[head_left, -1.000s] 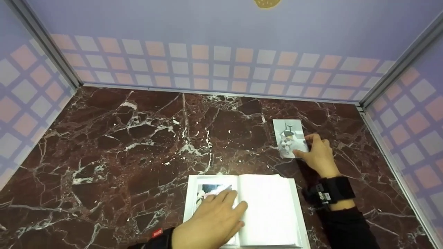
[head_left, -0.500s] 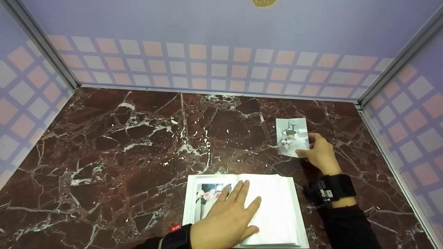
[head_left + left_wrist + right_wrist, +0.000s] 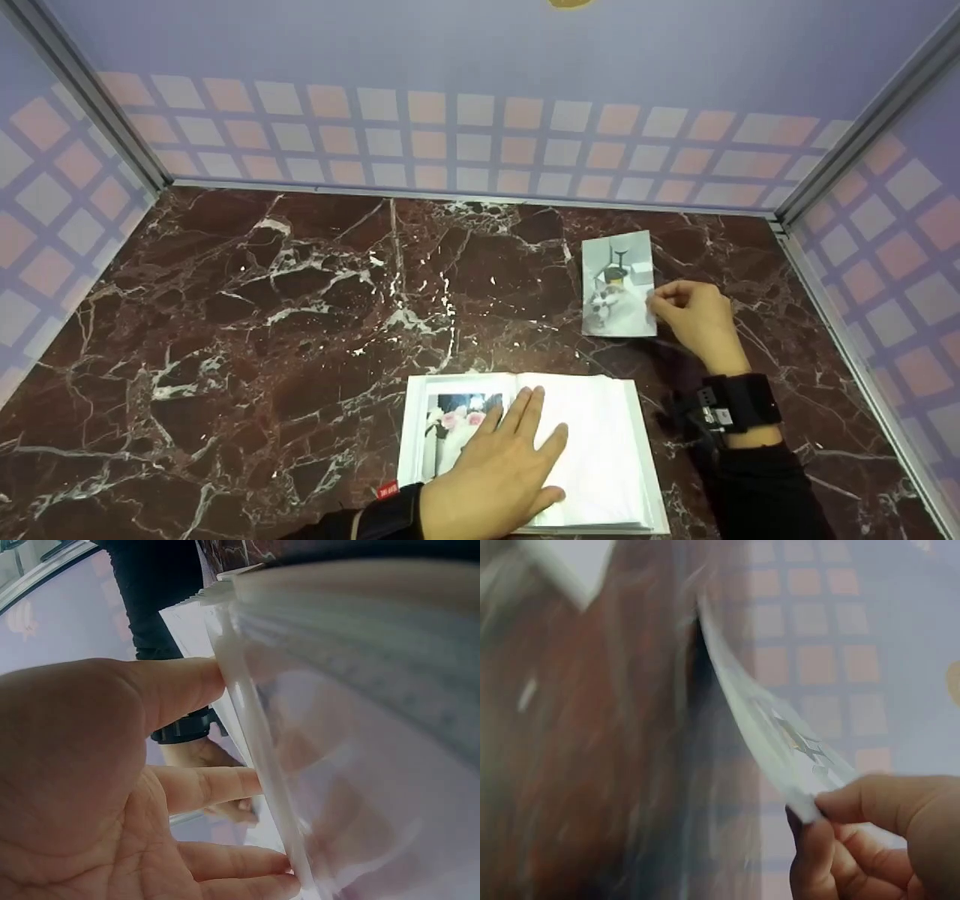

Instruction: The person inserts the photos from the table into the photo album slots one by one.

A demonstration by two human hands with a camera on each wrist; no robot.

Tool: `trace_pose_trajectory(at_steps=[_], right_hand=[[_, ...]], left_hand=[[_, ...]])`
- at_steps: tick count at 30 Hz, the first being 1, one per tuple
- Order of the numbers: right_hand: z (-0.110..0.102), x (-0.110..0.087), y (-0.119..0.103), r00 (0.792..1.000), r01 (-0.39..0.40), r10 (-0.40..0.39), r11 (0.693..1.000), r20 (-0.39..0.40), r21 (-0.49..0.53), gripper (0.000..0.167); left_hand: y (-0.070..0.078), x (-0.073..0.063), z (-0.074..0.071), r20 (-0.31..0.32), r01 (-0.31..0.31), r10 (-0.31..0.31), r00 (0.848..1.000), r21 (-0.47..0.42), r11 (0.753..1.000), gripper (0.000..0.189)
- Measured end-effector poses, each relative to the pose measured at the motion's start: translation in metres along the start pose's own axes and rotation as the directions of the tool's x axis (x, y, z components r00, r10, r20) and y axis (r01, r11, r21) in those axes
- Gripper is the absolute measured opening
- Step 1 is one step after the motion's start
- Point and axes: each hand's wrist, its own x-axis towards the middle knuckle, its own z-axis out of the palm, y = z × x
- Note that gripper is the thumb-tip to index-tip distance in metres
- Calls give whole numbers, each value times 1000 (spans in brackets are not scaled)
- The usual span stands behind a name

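An open photo album (image 3: 592,450) lies at the front of the table, a photo with pink flowers (image 3: 457,420) in its left page and a white right page. My left hand (image 3: 495,465) rests flat across the middle of the album, fingers spread. In the left wrist view, the fingertips of the left hand (image 3: 150,787) touch the album's clear page (image 3: 360,765) by the fold. My right hand (image 3: 697,315) pinches the right edge of a grey-toned photo (image 3: 619,289) between thumb and fingers. In the right wrist view this photo (image 3: 772,727) bends slightly, tilted up from the table.
The dark red marbled table (image 3: 262,337) is bounded by a purple back wall (image 3: 487,60) with pink and white squares. Similar side panels (image 3: 885,225) stand left and right. Black straps (image 3: 742,405) sit on both wrists.
The right hand has lifted the photo off the table, tilting it up. The left hand has slid right onto the album's middle and flattened, uncovering more of the flower photo.
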Motion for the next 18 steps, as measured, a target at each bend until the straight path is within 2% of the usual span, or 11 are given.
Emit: trace_pose_trajectory(at_steps=[3,8,18], right_hand=[[-1,-1,-9,997,11,-19,993,73,116,21],[4,-3,-19,976,31,-95,950,194,310,21],[23,-10,-25,937,51,-198,892,287,448,17]], left_hand=[[1,1,0,0,4,-4,1000,5,1000,68],[1,2,0,13,12,-12,1000,24,1000,70],[3,2,3,-7,31,-31,999,39,999,70]])
